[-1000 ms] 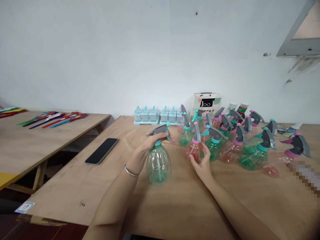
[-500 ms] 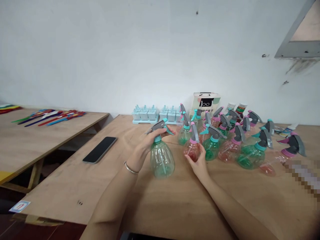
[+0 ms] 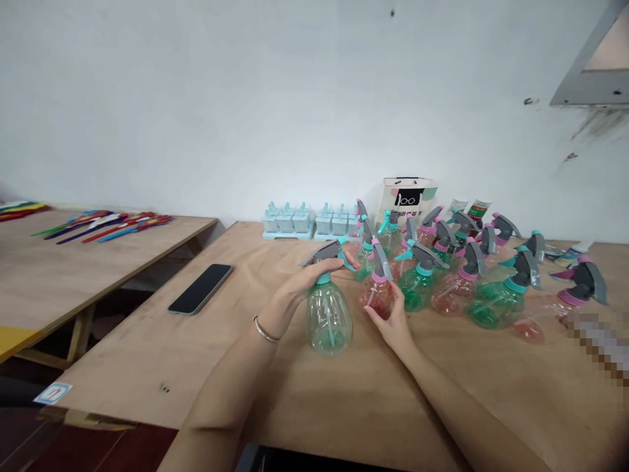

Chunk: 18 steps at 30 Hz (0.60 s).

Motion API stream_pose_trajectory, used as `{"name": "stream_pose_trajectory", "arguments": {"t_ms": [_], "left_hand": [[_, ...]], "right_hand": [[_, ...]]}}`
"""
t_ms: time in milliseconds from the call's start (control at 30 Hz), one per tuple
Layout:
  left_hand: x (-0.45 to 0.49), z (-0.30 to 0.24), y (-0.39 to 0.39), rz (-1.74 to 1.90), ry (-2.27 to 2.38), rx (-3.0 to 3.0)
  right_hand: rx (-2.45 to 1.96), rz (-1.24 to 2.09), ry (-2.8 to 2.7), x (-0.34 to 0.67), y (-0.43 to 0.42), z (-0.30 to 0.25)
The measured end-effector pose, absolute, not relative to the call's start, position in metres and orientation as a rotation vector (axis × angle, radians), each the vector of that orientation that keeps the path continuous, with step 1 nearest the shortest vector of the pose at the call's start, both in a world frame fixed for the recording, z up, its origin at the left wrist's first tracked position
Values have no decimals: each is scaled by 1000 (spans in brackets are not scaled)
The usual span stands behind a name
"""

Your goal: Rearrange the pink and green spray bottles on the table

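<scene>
Head view | I see left hand (image 3: 299, 288) gripping green bottle (image 3: 328, 318) sprayer | right hand (image 3: 393, 321) open, fingertips on pink bottle (image 3: 377, 295) | rest of bottles (image 3: 484, 288) beyond fingers, untouched

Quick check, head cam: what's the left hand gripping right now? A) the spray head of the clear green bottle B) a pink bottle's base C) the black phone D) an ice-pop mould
A: the left hand is closed over the grey-and-teal spray head of the clear green bottle, which stands on the table; the phone lies untouched to the left.
</scene>
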<state>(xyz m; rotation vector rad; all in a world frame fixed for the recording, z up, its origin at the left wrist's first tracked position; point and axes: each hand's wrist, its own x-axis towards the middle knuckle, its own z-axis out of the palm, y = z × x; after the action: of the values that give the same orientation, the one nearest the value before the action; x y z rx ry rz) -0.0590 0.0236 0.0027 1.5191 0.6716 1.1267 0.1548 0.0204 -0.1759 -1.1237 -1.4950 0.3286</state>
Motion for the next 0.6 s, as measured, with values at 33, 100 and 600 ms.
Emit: {"name": "stream_pose_trajectory", "arguments": {"t_ms": [33,100,600], "left_hand": [[-59,2,24,1131,651,1524],[-60,0,26,1165,675,1538],[-125,-35,92,1482,1711,1922]], "right_hand": [[-1122,333,-1496,155,20,-176],[-1120,339,-1500,155,20,-176],[-1106,383,-1548,155,17,-176]]}}
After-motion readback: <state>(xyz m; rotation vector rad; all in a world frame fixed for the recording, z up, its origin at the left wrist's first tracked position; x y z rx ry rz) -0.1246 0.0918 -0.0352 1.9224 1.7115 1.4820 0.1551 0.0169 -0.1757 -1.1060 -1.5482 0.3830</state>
